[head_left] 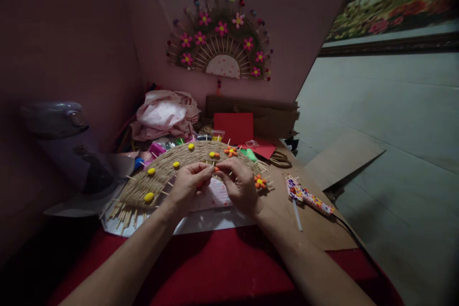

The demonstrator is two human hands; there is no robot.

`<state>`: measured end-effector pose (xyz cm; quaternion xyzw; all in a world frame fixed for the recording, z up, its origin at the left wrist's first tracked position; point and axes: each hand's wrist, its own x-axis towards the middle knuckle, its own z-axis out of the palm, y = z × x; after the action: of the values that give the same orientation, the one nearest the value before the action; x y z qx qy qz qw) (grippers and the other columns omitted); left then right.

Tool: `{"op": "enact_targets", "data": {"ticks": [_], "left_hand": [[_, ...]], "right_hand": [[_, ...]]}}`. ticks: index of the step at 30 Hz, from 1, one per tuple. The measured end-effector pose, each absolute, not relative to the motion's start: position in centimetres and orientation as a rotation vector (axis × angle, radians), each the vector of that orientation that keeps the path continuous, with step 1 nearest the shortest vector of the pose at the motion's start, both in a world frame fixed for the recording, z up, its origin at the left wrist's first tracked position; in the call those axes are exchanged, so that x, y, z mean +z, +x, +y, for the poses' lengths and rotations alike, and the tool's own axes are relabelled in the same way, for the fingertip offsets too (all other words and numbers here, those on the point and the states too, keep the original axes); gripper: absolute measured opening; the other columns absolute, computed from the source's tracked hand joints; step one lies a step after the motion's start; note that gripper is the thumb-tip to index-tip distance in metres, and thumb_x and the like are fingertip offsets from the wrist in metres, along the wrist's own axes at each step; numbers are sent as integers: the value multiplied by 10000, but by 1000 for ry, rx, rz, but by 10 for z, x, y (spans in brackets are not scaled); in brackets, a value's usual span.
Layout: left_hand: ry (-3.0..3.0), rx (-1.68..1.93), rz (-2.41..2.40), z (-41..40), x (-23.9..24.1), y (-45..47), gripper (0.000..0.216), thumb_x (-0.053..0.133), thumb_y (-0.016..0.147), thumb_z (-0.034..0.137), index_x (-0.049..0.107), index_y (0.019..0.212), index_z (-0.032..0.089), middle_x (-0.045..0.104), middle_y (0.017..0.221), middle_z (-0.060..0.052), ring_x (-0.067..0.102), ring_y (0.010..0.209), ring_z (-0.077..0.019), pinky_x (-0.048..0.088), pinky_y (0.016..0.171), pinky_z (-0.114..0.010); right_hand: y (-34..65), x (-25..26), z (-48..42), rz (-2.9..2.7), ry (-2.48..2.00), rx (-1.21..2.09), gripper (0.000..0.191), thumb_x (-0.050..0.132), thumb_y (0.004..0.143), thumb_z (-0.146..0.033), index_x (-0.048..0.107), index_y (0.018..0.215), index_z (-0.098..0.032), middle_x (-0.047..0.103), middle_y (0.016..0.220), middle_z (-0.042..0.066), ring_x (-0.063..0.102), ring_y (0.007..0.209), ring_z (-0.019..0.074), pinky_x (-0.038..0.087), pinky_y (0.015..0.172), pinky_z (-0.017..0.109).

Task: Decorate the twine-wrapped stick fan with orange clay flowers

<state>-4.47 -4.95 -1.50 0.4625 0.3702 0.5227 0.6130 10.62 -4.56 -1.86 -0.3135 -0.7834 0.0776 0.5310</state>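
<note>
Both hands meet over the lower middle of a twine-wrapped, fan-shaped craft with wooden sticks poking out of its edges. My left hand is closed in a pinch, and my right hand pinches opposite it. Between their fingertips shows a small orange piece of clay. Just above the fingers, a yellow clay disc has an orange petal at its right. Two orange flowers with yellow centres, an upper flower and a right flower, sit on the fan. Several bare yellow discs dot its left half.
A glue gun with a flowered cover lies on cardboard at right, its cord trailing off. Behind are crumpled pink fabric, red paper and scissors. A finished fan decorates the pink board. A lamp-like object stands left.
</note>
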Motion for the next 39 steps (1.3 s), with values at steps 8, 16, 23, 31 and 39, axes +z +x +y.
{"op": "enact_targets", "data": {"ticks": [8, 16, 23, 31, 39], "left_hand": [[1088, 1206, 871, -49, -15, -46, 276, 722, 659, 378, 591, 658, 136, 446, 468, 57, 344, 397, -34, 210, 389, -173], [1094, 1201, 884, -49, -15, -46, 281, 715, 667, 388, 588, 661, 137, 452, 473, 58, 335, 391, -29, 199, 386, -173], [1079, 1226, 866, -49, -14, -45, 293, 699, 673, 400, 560, 631, 146, 454, 463, 55, 336, 378, -36, 210, 379, -179], [1083, 1227, 906, -50, -15, -45, 302, 720, 645, 395, 550, 628, 146, 452, 460, 60, 340, 384, -35, 224, 380, -171], [1172, 1263, 987, -50, -14, -44, 301, 718, 645, 413, 589, 656, 141, 458, 455, 60, 349, 396, -41, 231, 393, -175]], "right_hand": [[106, -19, -46, -1860, -748, 186, 55, 559, 856, -203, 588, 901, -193, 605, 836, 41, 564, 753, 151, 475, 680, 292], [106, -19, -45, -1853, -756, 209, 41, 551, 860, -195, 587, 877, -186, 610, 836, 46, 566, 766, 150, 471, 691, 284], [106, -20, -44, -1839, -746, 201, 63, 534, 864, -182, 594, 881, -189, 609, 826, 44, 578, 809, 160, 471, 710, 291], [106, -22, -43, -1850, -738, 216, 73, 532, 859, -156, 594, 882, -186, 618, 832, 39, 581, 811, 152, 474, 711, 287], [106, -22, -44, -1876, -751, 214, 69, 535, 854, -172, 596, 885, -183, 621, 835, 48, 579, 785, 157, 477, 682, 281]]}}
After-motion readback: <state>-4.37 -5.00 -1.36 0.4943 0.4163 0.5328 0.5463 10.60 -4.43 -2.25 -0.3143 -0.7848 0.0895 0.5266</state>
